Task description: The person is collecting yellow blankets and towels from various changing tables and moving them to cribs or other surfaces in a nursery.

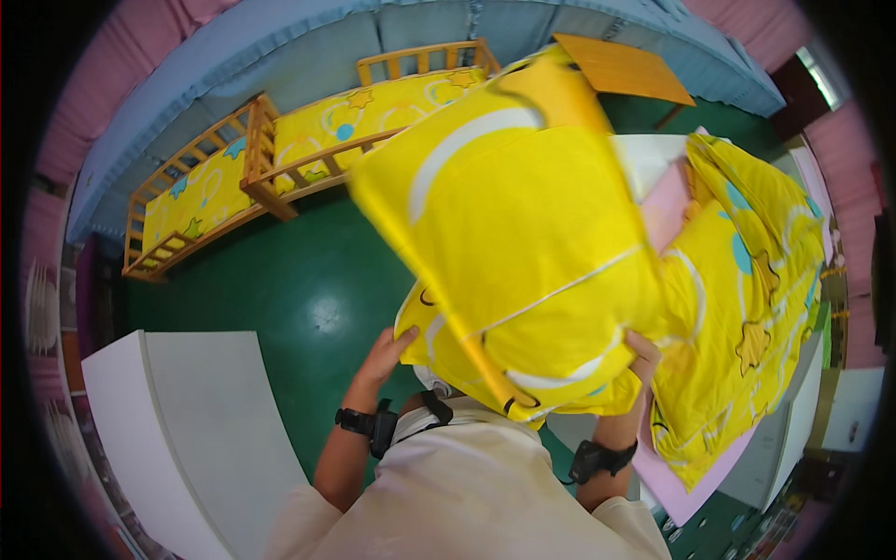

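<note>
A yellow piece of bedding cloth (532, 233) with white arcs and dark outlines hangs spread in front of my body. It is large and partly blurred, and I cannot tell whether it is a pillowcase or a small cover. My left hand (383, 357) is closed on its left edge, low down. On the other side, my right hand (642, 355) pinches it near its lower right edge. Right beside it, a matching yellow quilt cover (737, 280) lies rumpled over a pink mat (695, 481).
Two small wooden beds (271, 140) with yellow bedding stand at the back left. A low wooden table (625, 70) is at the back. A white cabinet (201, 420) stands to my left. Light blue drapery (411, 28) runs along the far side above a green floor (327, 271).
</note>
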The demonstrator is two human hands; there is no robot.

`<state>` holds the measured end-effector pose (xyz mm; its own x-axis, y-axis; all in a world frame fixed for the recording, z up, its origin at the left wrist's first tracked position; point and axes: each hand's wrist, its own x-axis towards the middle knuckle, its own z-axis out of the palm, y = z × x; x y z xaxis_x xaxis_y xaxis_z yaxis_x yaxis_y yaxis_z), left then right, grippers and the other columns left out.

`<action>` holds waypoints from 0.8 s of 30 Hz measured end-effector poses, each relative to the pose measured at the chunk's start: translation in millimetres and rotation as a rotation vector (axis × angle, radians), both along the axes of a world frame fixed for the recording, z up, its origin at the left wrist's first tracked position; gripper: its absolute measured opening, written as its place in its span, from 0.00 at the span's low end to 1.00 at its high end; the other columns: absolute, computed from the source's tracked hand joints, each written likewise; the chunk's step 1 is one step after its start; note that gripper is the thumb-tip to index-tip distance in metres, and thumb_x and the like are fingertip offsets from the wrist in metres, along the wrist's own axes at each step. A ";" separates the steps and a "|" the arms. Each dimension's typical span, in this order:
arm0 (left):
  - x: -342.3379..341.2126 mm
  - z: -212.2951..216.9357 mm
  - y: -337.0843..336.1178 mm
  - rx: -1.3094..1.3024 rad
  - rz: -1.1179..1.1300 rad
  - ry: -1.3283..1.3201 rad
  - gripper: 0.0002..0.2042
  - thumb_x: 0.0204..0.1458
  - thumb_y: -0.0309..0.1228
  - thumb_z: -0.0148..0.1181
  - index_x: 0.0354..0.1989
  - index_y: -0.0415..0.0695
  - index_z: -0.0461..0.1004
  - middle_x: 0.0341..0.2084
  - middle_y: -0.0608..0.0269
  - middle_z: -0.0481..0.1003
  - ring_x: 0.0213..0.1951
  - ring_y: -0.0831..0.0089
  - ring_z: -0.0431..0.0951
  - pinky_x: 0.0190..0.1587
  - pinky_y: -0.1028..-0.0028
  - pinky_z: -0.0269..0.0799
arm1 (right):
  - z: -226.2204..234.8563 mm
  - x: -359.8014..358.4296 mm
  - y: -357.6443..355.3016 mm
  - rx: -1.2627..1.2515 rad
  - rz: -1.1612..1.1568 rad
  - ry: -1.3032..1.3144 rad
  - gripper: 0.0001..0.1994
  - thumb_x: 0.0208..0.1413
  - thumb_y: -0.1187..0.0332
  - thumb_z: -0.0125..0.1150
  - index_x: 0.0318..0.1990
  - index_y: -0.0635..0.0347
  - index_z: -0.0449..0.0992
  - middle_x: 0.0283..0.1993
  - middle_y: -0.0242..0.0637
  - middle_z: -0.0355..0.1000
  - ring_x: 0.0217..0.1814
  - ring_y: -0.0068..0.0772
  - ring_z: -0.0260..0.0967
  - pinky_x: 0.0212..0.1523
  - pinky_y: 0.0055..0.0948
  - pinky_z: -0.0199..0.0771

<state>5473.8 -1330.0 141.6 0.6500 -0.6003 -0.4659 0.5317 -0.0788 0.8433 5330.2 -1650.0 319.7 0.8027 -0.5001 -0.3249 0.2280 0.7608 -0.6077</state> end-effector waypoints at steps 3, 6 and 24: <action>26.6 -12.4 14.0 -0.160 0.337 0.199 0.17 0.55 0.35 0.53 0.50 0.39 0.68 0.42 0.63 0.73 0.42 0.73 0.74 0.46 0.73 0.68 | -65.2 74.7 2.7 0.065 0.177 -0.010 0.27 0.38 0.79 0.56 0.53 0.64 0.66 0.51 0.45 0.70 0.50 0.47 0.69 0.54 0.42 0.68; 66.7 -13.4 22.5 -0.267 0.594 0.238 0.20 0.54 0.34 0.53 0.54 0.39 0.63 0.46 0.60 0.71 0.46 0.69 0.73 0.49 0.69 0.68 | -76.9 156.6 14.1 0.254 0.451 0.046 0.28 0.38 0.80 0.58 0.54 0.65 0.66 0.51 0.44 0.70 0.50 0.46 0.70 0.53 0.41 0.69; 251.3 -26.6 153.0 0.308 1.188 0.282 0.14 0.55 0.32 0.54 0.44 0.34 0.71 0.36 0.62 0.75 0.38 0.74 0.75 0.41 0.76 0.68 | -147.3 554.2 104.6 -0.213 0.523 0.228 0.21 0.48 0.77 0.58 0.52 0.66 0.66 0.51 0.41 0.68 0.51 0.39 0.68 0.49 0.36 0.69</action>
